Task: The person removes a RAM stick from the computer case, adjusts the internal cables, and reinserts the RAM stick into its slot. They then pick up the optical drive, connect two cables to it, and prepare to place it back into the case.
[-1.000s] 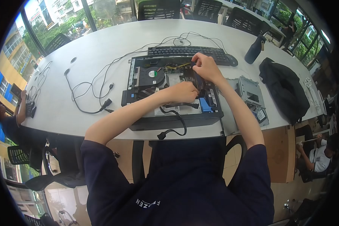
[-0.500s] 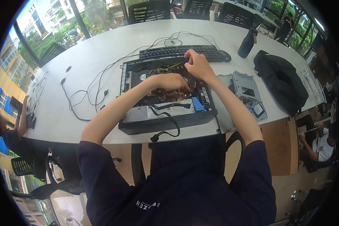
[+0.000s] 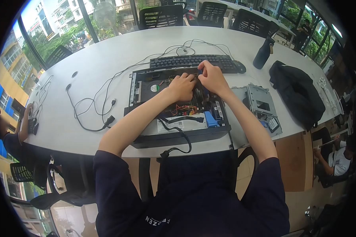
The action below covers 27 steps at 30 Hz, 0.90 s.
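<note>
An opened black desktop computer case (image 3: 178, 140) lies on its side, with wires, a fan with a round label and a blue plastic latch (image 3: 212, 119) inside. Over its far middle part, my left hand (image 3: 182, 86) reaches in with bent fingers, closed around something I cannot make out. Close beside it at the far right edge, my right hand (image 3: 213, 80) is closed in a pinch with its index finger curled; what it pinches is hidden. A black cable (image 3: 186, 139) hangs over the case's near side.
Behind the case sit a keyboard (image 3: 194, 61) and a mouse (image 3: 239, 66). A metal drive bracket (image 3: 262, 103), a black bag (image 3: 297, 94) and a dark bottle (image 3: 263, 54) stand at the right. Loose cables (image 3: 91, 98) lie left. Other people sit at both sides.
My left hand has moved from the case's right middle to its far side, near my right hand. My right hand stays at the far edge. The whole view has shifted slightly.
</note>
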Each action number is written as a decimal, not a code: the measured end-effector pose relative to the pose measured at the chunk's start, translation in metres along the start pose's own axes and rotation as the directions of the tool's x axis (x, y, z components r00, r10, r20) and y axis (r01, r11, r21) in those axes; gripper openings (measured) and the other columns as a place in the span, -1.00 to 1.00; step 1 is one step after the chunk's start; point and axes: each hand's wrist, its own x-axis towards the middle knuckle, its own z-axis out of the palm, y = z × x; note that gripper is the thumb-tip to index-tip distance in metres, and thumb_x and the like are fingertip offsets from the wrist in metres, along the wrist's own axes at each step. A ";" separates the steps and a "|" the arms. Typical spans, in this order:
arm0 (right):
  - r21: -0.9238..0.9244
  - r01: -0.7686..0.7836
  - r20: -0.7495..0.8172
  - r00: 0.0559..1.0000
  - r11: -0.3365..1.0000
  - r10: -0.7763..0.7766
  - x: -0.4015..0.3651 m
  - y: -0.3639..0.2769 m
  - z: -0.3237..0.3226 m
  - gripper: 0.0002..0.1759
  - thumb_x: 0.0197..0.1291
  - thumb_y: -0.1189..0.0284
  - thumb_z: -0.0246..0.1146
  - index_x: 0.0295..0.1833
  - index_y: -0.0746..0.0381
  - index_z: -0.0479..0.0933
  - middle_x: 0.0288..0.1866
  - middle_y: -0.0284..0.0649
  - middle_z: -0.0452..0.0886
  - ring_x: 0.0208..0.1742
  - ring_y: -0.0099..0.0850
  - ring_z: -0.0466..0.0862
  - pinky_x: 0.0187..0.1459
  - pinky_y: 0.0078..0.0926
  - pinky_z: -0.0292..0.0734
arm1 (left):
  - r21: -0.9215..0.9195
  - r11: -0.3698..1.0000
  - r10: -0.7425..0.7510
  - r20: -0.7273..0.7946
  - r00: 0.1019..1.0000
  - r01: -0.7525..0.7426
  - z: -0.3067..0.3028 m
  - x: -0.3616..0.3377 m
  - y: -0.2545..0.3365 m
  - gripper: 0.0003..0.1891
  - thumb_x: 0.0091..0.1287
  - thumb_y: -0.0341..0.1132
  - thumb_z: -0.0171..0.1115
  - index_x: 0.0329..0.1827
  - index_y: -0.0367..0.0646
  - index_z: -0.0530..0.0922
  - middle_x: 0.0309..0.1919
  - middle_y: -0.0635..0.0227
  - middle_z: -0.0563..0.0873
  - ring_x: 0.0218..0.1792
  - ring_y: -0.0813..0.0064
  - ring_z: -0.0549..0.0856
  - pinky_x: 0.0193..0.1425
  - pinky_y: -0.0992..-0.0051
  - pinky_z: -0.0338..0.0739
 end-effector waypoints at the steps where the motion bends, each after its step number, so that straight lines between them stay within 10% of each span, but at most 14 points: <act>1: 0.006 0.018 -0.015 1.000 1.000 -0.018 0.000 0.002 0.001 -0.74 0.05 0.56 0.26 -0.09 0.35 0.55 -0.55 -0.09 0.60 -0.46 -0.18 0.65 -0.29 -0.23 0.52 | 0.016 1.000 -0.005 0.018 1.000 0.004 -0.002 0.000 0.000 -0.52 0.14 -0.25 0.24 0.17 -0.19 0.62 0.21 0.20 0.62 0.27 0.20 0.57 0.29 0.18 0.52; 14: -0.004 0.032 -0.032 0.999 0.999 -0.032 -0.001 0.002 0.003 -0.74 0.04 0.56 0.26 -0.09 0.32 0.57 -0.57 -0.15 0.57 -0.51 -0.24 0.60 -0.35 -0.25 0.48 | -0.054 0.998 -0.035 0.088 0.995 0.040 -0.010 0.007 0.005 -0.47 0.18 -0.20 0.20 0.17 -0.34 0.45 0.13 0.06 0.66 0.24 0.06 0.60 0.26 0.08 0.51; 19: -0.007 0.025 -0.047 0.999 1.000 -0.025 -0.001 0.003 0.003 -0.74 0.05 0.56 0.26 -0.08 0.31 0.56 -0.58 -0.16 0.56 -0.50 -0.25 0.61 -0.33 -0.25 0.48 | -0.299 0.952 0.003 0.244 0.970 0.072 -0.025 -0.003 0.004 0.14 0.23 0.45 0.23 0.53 -0.43 0.18 0.47 -0.27 0.36 0.56 -0.22 0.25 0.63 -0.03 0.15; 27: 0.011 0.007 -0.031 1.000 1.000 -0.007 -0.002 0.001 0.002 -0.74 0.04 0.59 0.23 -0.09 0.32 0.56 -0.59 -0.17 0.54 -0.51 -0.26 0.59 -0.32 -0.26 0.48 | -0.213 0.976 0.018 0.260 0.966 0.039 -0.019 -0.004 0.010 0.42 0.02 0.65 0.25 0.63 -0.43 0.02 0.62 -0.21 0.10 0.66 -0.11 0.02 0.70 -0.03 -0.03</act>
